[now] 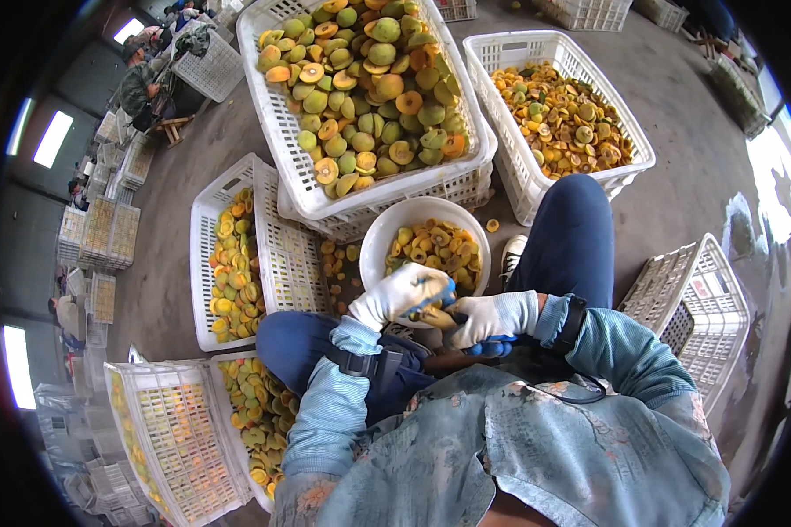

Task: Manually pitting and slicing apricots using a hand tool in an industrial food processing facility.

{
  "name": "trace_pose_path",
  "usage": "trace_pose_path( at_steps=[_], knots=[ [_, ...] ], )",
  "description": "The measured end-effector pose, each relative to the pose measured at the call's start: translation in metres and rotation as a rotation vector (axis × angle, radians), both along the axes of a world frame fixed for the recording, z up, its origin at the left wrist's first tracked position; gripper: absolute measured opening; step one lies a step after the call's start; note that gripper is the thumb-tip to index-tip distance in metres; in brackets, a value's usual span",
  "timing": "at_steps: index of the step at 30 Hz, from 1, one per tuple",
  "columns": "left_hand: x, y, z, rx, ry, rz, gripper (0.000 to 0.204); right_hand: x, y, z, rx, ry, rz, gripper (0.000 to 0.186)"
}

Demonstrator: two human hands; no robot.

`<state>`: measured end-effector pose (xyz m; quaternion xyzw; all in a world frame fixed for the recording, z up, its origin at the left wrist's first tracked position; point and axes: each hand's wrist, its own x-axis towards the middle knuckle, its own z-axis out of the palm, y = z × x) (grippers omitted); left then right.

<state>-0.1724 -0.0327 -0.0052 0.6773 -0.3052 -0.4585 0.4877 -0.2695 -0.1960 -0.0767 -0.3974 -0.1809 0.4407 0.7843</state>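
My left hand (404, 297), in a white glove with blue on the palm side, is closed above the near rim of a white bowl (371, 255). Close beside it my right hand (490, 321), gloved the same way, is closed too. Between them shows a yellowish-brown piece (437, 317), partly covered by the fingers; whether it is fruit or a tool handle I cannot tell. The right fingers are wrapped at its near end, while what the left fingers hold is hidden. Yellow-orange cut fruit pieces (438, 244) lie in the bowl.
Ahead stands a white crate (264, 114) heaped with green and orange fruit halves. A second crate (558, 39) of cut pieces is to its right. More fruit-filled crates (200, 263) stand left; another crate (707, 307) tilts at right. A person (138, 88) sits far left.
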Motion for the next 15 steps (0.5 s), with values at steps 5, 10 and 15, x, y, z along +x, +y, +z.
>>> trace_pose_path(
  at_steps=[5,10,15],
  knots=[
    [-0.012,0.004,-0.031,-0.285,0.203,0.912,0.051,0.001,0.013,0.067,-0.427,0.098,-0.251,0.009],
    [0.022,0.034,-0.045,-0.560,0.421,1.190,0.054,0.010,0.025,0.046,-0.932,-0.125,-0.368,0.043],
    [0.050,0.087,-0.009,-1.206,0.377,1.392,0.042,0.009,0.020,0.029,-1.352,-0.609,-0.313,0.039]
  ],
)
